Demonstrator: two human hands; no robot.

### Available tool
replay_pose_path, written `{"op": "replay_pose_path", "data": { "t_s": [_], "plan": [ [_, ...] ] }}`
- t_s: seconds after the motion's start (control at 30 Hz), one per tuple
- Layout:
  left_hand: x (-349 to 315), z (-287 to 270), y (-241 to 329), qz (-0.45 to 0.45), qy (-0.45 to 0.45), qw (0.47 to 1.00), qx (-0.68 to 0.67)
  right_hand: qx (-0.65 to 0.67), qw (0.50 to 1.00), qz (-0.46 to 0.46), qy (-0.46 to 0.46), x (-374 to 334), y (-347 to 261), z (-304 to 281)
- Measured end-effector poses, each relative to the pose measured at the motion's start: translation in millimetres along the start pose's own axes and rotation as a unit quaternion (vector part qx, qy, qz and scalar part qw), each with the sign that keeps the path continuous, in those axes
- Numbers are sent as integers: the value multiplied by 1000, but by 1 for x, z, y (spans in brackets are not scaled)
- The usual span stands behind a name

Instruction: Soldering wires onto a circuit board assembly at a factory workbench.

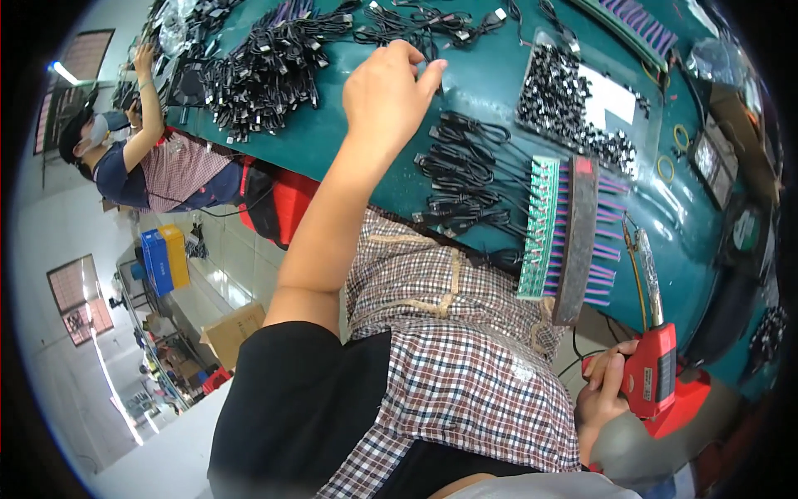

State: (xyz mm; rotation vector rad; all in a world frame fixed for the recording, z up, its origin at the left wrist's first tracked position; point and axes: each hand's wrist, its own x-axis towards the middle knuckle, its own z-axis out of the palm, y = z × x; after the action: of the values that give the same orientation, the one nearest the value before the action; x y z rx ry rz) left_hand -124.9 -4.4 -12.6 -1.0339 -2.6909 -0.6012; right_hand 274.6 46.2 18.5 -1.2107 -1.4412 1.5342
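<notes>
My left hand is stretched out over the green table beside a loose bunch of black cables. Its thumb stands apart from the bent fingers, and some fingertips are hidden. My right hand, low at the right, is closed around the handle of a red soldering gun. The gun's silver barrel points up toward a row of purple and dark wires. These wires stick out from under a dark bar beside a green circuit-board strip. Several coiled black cables run to the strip's left side.
A large heap of black USB cables lies at the far left. A clear tray holds many small black-and-metal parts. Another wired strip is at the back right. At the left, a co-worker reaches over the same table.
</notes>
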Motion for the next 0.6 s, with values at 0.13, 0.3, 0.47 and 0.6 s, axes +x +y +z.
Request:
{"op": "replay_pose_path", "data": {
  "t_s": [0.13,0.3,0.47,0.6],
  "plan": [
    [-1,12,-7,-51,-37,998,24,10,998,-6,-54,25,-9,-1],
    [-23,-33,-10,-127,-158,976,75,15,995,12,-94,53,-15,-1],
    [-34,-39,-25,-73,-133,985,83,21,989,2,-147,69,-17,7],
    [-26,-4,-11,-97,-7,995,18,28,988,-11,-151,59,-14,7]
  ]
}}
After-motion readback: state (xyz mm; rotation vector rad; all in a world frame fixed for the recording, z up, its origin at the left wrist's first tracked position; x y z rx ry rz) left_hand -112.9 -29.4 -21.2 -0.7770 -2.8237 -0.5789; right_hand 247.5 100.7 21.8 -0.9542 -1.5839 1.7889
